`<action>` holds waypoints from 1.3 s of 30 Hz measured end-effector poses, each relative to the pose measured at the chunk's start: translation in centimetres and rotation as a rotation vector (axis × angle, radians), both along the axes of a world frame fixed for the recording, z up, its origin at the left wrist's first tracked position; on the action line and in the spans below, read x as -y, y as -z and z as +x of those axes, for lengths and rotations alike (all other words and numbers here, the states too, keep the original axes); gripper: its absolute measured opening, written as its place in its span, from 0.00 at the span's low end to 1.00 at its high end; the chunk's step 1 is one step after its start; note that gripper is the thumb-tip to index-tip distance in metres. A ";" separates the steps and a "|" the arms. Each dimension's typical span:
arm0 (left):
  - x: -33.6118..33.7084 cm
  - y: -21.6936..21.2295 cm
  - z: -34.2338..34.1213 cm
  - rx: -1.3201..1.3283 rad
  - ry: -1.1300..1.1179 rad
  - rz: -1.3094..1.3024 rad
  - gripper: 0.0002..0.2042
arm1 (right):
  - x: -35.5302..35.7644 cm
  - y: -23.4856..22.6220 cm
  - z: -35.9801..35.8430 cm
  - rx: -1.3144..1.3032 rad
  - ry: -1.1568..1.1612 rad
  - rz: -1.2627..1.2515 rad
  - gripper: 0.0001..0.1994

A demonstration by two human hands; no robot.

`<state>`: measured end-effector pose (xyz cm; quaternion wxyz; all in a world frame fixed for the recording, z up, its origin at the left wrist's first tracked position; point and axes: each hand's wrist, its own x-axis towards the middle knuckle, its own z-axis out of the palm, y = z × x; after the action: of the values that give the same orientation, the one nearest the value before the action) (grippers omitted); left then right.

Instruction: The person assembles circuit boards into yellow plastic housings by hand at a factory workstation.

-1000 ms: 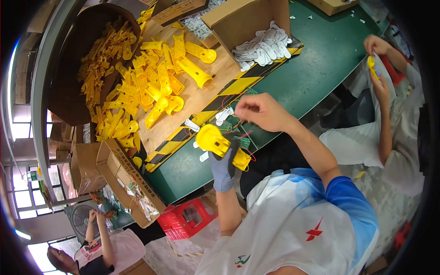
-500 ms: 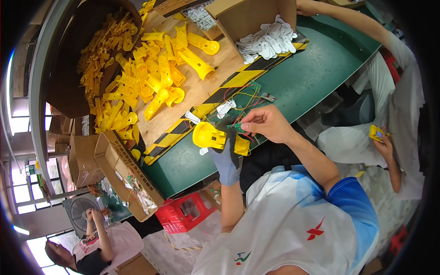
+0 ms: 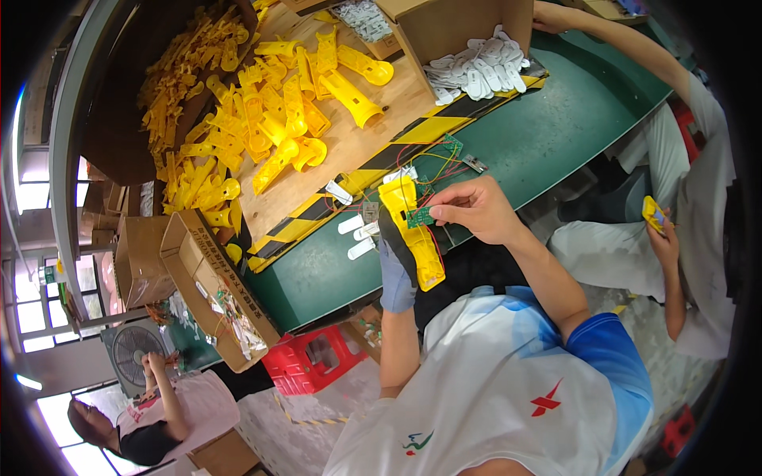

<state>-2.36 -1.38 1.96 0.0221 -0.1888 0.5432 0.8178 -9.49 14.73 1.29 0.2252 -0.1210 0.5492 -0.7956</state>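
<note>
My left hand (image 3: 396, 266), in a grey-blue and black glove, is closed round a long yellow plastic shell (image 3: 429, 268) whose hollow side faces up. Between the thumb and fingers of my bare right hand (image 3: 481, 211) is a small green circuit board (image 3: 417, 217), held over the shell. Thin red wires run from the board, and it cannot be told whether it touches the shell. Beside the glove, white plastic pieces (image 3: 361, 249) lie on the green bench (image 3: 548, 127). Just beyond are yellow and red wires, another green board (image 3: 452, 145) and a small metal-cased part (image 3: 475, 163).
Yellow shells (image 3: 270, 119) are heaped on a wooden board (image 3: 389, 83) edged with black-yellow tape. White pieces spill from a cardboard box (image 3: 476, 24). Left are an open carton (image 3: 218, 278) and a red stool (image 3: 305, 363). Co-workers sit at right and lower left.
My left hand has turned the yellow shell from its round end facing up to lying lengthwise, hollow side up. The white pieces beside the glove show more. My right hand keeps the circuit board.
</note>
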 end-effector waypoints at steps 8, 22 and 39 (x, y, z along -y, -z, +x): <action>-0.5 -0.3 -0.6 0.050 0.049 0.039 0.35 | 0.6 0.2 -0.2 -0.044 0.032 0.128 0.07; -0.6 0.1 -0.2 -0.020 0.007 -0.095 0.17 | 0.5 0.2 0.3 -0.036 0.144 0.110 0.05; -0.5 -0.3 0.6 0.008 0.068 0.038 0.21 | 1.3 1.5 1.3 -0.004 0.071 0.151 0.05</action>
<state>-1.80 -0.90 2.26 0.0554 -0.1729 0.5336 0.8260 -8.18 13.46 -0.22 0.2041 -0.0858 0.6122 -0.7590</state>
